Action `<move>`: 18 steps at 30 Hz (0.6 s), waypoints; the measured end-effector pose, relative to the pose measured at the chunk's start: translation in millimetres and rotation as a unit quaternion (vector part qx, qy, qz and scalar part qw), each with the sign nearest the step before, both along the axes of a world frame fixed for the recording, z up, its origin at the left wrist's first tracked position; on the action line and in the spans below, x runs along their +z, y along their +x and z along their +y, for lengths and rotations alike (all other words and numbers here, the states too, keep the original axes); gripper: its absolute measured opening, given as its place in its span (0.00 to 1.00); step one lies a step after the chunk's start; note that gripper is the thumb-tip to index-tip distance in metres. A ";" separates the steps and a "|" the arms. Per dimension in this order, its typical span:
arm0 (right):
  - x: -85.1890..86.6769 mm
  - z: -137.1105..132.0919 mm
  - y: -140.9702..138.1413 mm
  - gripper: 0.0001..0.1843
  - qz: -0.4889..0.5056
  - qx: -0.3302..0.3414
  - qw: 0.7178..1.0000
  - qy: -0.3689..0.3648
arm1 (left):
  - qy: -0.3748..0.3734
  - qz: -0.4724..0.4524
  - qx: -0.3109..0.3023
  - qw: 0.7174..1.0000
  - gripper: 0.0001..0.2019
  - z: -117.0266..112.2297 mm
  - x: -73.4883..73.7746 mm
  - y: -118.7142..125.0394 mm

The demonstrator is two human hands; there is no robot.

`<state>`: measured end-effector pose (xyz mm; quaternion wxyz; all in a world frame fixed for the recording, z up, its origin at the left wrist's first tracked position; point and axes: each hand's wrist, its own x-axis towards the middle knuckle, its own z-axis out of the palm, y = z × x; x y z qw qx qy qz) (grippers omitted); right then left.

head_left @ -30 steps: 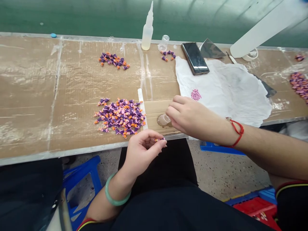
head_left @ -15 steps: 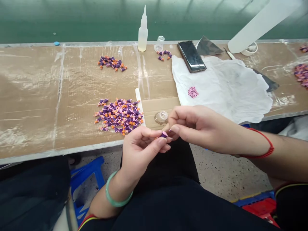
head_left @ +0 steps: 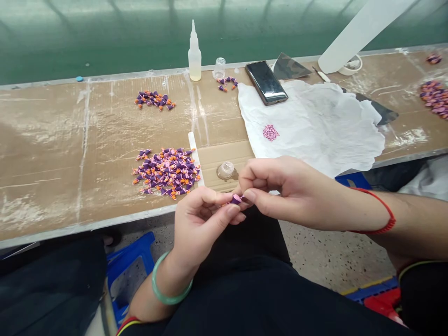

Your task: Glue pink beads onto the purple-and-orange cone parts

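My left hand (head_left: 203,219) pinches a small purple cone-shaped piece (head_left: 236,199) between thumb and fingers, just in front of the table edge. My right hand (head_left: 276,186) meets it from the right, its fingertips closed on the same piece. A big pile of purple, orange and pink pieces (head_left: 166,171) lies on the table to the left of the hands. A small clear glue dish (head_left: 226,169) sits just beyond my fingers. A small heap of tiny pink bits (head_left: 270,132) rests on a white sheet (head_left: 325,126).
A glue bottle (head_left: 194,53), a small clear cup (head_left: 219,68), a phone (head_left: 266,82) and two smaller piles of pieces (head_left: 154,99) lie further back. More pieces (head_left: 434,95) lie at the far right. Blue stools (head_left: 129,266) stand under the cardboard-covered table (head_left: 52,154).
My right hand came back from the glue dish to my left hand and closed its fingertips on the purple piece. The view shifted slightly.
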<state>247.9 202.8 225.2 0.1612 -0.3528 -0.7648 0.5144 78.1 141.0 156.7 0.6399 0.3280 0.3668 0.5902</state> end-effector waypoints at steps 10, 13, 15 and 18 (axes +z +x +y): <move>-5.1 -2.5 3.0 0.07 -0.014 0.002 0.996 0.083 | 0.012 -0.018 -0.001 1.000 0.06 0.5 -3.3 3.9; -5.9 -4.4 3.2 0.08 -0.024 0.002 0.991 0.132 | 0.015 -0.013 0.019 1.000 0.07 -0.4 -2.5 6.4; -6.2 -5.3 2.8 0.09 -0.033 0.007 0.986 0.161 | 0.021 -0.007 0.034 0.999 0.07 -1.3 -2.3 7.6; -6.7 -6.4 2.0 0.09 -0.038 0.013 0.983 0.182 | 0.026 0.006 0.049 0.998 0.08 -2.2 -2.4 8.1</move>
